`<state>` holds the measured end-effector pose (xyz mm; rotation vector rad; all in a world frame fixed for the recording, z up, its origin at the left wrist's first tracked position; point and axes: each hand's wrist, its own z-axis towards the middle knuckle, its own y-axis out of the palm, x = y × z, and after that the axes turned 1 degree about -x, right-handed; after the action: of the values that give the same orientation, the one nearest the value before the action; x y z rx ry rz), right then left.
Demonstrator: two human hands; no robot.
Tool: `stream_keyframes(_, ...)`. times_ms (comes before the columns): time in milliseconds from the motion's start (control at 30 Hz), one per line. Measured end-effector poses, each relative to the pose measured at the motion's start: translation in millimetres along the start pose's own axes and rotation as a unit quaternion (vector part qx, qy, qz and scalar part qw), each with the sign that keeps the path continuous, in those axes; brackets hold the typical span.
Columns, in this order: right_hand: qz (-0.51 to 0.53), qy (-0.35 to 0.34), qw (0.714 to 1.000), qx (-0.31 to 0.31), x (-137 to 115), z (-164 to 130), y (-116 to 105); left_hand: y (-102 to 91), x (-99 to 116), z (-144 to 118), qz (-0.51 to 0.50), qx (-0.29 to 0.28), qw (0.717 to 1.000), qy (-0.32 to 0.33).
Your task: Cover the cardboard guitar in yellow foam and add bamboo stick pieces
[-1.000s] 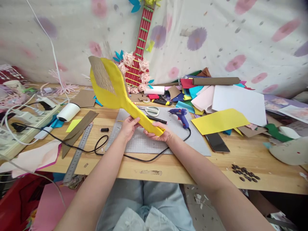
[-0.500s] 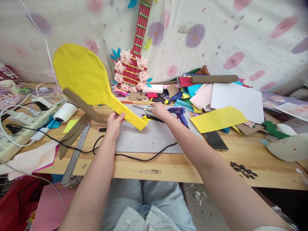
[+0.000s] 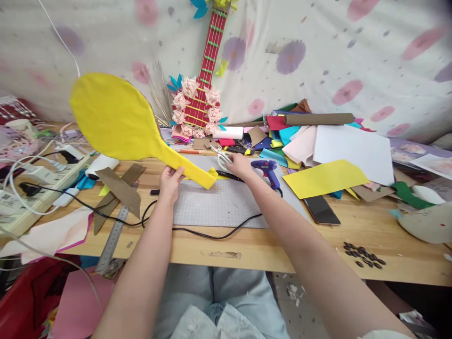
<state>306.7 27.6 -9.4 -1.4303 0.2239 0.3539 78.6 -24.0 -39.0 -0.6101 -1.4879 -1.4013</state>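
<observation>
My left hand (image 3: 170,183) is closed round the neck of a yellow guitar-shaped paper cutout (image 3: 115,117), thumb on top. Its round body tilts up to the left, and a small torn yellow flap sticks up at the neck's end. My right hand (image 3: 237,167) grips the white handles of a pair of scissors (image 3: 221,157) whose blades point up and left. Below that hand a black pen-like tool (image 3: 226,174) lies on the grey cutting mat (image 3: 219,207). A blue glue gun (image 3: 266,170) rests just right of my right hand.
Brown strips (image 3: 122,190) cross over a steel ruler (image 3: 115,240) on the left. A black cord (image 3: 212,234) runs across the front. Behind stands a red toy guitar with paper roses (image 3: 197,103). Paper sheets (image 3: 326,179), a phone (image 3: 322,210) and black beads (image 3: 363,255) lie right.
A brown strip has dropped from against the yellow cutout onto the table. My right hand has taken hold of the scissors, whose blades have swung upward.
</observation>
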Motion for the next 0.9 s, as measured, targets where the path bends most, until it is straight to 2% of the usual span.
stream_keyframes(67, 0.130, 0.022, 0.991, 0.021, 11, -16, -1, -0.6, 3, -1, -0.001, -0.009, 1.000, 0.014)
stream_keyframes(133, 0.238, 0.028, 0.970, 0.037, 22, -33, -1, -1.4, 6, -2, 0.008, -0.023, 1.000, 0.019)
stream_keyframes(233, 0.287, 0.018, 0.957, 0.029, 33, -56, -3, -3.3, 9, -3, 0.031, -0.038, 0.999, 0.021)
stream_keyframes(300, 0.253, 0.014, 0.967, 0.011, 35, -68, -7, -4.9, 9, -3, 0.046, -0.035, 0.998, 0.022)
stream_keyframes(433, 0.107, 0.025, 0.994, -0.014, 28, -87, -15, -5.7, 7, -3, 0.049, -0.021, 0.998, 0.041)
stream_keyframes(567, 0.014, 0.023, 0.997, -0.066, 16, -97, -16, -0.3, 4, -5, 0.038, 0.000, 0.997, 0.068)
stream_keyframes(667, -0.014, 0.022, 0.995, -0.097, 7, -98, -15, 5.4, 1, -8, 0.037, 0.009, 0.996, 0.079)
stream_keyframes(900, -0.012, 0.035, 0.992, -0.124, -5, -94, -16, 12.6, -6, -12, 0.024, 0.004, 0.997, 0.078)
